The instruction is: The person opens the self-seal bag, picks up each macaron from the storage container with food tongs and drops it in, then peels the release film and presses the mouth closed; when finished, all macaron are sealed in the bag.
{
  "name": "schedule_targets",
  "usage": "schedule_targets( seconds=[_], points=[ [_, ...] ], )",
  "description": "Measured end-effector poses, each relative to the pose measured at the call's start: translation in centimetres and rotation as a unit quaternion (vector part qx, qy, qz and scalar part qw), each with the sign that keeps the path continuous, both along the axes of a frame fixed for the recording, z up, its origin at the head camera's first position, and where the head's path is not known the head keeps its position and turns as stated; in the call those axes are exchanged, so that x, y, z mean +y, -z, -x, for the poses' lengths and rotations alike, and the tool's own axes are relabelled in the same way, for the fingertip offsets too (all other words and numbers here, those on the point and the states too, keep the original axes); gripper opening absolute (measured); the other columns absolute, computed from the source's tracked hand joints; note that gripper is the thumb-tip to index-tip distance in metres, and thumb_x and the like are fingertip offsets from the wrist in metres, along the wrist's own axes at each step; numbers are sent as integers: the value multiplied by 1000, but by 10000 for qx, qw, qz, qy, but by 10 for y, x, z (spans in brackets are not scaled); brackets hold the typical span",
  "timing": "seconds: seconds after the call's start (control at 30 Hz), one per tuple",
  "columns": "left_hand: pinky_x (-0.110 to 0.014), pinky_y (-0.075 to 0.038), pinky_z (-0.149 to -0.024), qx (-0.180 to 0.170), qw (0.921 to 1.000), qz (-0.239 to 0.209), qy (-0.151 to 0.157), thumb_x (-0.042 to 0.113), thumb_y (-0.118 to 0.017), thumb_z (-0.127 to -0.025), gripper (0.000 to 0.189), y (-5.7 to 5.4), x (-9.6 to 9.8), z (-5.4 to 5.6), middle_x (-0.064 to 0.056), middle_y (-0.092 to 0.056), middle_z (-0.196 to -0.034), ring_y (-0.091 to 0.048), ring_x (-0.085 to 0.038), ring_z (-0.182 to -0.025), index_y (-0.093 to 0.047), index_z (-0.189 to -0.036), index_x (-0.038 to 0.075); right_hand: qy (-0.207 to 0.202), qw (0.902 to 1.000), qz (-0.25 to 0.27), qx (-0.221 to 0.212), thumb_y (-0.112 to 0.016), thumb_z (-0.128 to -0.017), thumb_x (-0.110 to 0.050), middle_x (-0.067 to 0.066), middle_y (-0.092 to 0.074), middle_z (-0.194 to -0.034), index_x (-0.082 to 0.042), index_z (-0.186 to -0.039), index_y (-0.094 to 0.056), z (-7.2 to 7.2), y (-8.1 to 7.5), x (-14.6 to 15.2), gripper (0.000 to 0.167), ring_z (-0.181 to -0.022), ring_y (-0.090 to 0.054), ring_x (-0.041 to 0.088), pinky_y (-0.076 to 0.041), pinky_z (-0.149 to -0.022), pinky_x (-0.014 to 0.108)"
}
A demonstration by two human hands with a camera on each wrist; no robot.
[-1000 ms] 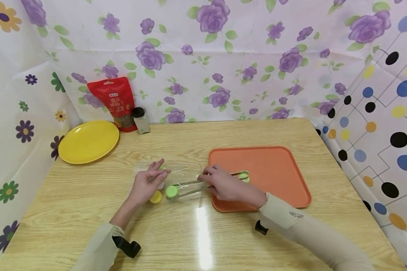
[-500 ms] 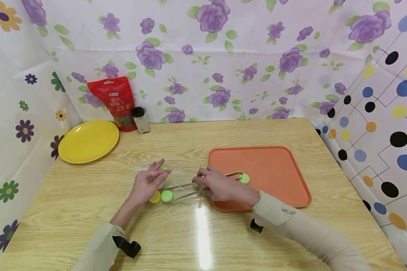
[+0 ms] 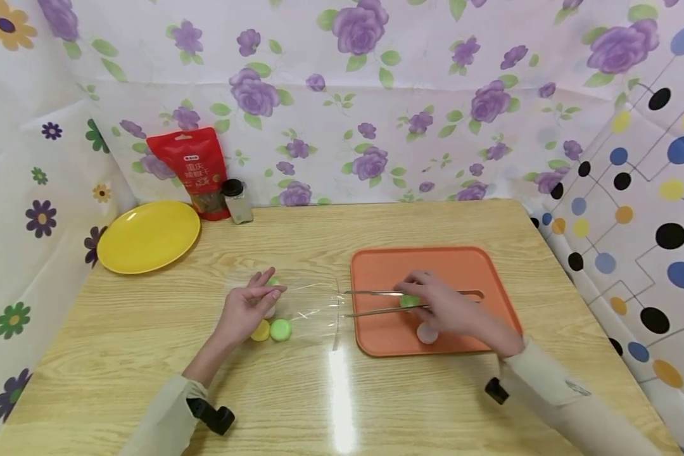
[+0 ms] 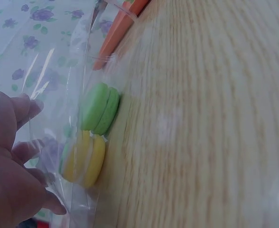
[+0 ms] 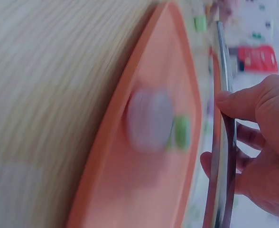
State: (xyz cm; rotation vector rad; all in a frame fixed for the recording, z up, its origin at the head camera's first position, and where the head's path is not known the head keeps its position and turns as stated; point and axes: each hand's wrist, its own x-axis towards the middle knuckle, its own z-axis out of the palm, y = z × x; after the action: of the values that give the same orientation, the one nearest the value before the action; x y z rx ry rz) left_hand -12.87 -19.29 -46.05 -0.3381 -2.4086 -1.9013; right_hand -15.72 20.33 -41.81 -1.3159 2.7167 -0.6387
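My left hand (image 3: 249,311) pinches the upper side of a clear plastic bag (image 3: 313,301) that lies on the table with its mouth toward the tray. Inside it are a green macaron (image 4: 100,109) and a yellow macaron (image 4: 85,159), side by side, with more partly hidden behind the hand. Over the orange tray (image 3: 456,263), my right hand (image 3: 447,307) grips metal tongs (image 3: 376,292), their tips apart and pointing left at the bag's mouth with nothing between them. Below the tongs, a green macaron (image 5: 181,131) and a pale macaron (image 5: 150,118) rest on the tray.
A yellow plate (image 3: 148,237) lies at the back left. Beside it stand a red pouch (image 3: 196,171) and a small black-lidded jar (image 3: 237,204) against the flowered cloth. Patterned cloth walls border the table (image 3: 285,392) at the back and sides.
My right hand has drawn the tongs out of the bag and rightward over the tray. The green macaron stays in the bag beside the yellow one. My left hand keeps its place.
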Motion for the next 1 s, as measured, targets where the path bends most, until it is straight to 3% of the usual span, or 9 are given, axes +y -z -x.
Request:
schedule_targets(
  seconds=[0.2, 0.4, 0.67, 1.0],
  points=[
    [-57, -12, -118, 10, 10000, 19, 15, 3, -63, -99, 20, 1, -1, 0, -33, -52, -135, -19, -49, -145, -71, -107, -14, 477, 9986, 134, 209, -75, -86, 5, 11, -58, -113, -2, -128, -65, -5, 6, 54, 44, -101, -54, 26, -52, -77, 44],
    [-56, -12, -118, -25, 10000, -12, 17, 3, -63, -99, 20, 1, 0, 0, -32, -53, -135, -19, -48, -145, -71, -107, -13, 641, 9965, 256, 464, -77, -81, 9, 11, -59, -109, 1, -125, -66, -13, 14, 87, 46, -97, -56, 25, -52, -75, 45],
    [-57, -14, -117, -38, 10000, 65, -17, 4, -63, -99, 21, 1, 0, -1, -30, -50, -140, -20, -49, -145, -72, -107, -13, 705, 9951, 251, 638, -80, -78, 9, 9, -60, -108, 0, -123, -68, -15, 25, 101, 48, -95, -55, 25, -49, -74, 45],
    [-58, -12, -117, -87, 9999, 119, -33, 4, -62, -99, 21, 2, -2, 1, -31, -46, -143, -18, -49, -145, -71, -108, -13, 900, 9945, 215, 495, -80, -79, 9, 8, -61, -109, -2, -123, -69, -15, 33, 104, 47, -97, -57, 28, -52, -75, 48]
  ],
)
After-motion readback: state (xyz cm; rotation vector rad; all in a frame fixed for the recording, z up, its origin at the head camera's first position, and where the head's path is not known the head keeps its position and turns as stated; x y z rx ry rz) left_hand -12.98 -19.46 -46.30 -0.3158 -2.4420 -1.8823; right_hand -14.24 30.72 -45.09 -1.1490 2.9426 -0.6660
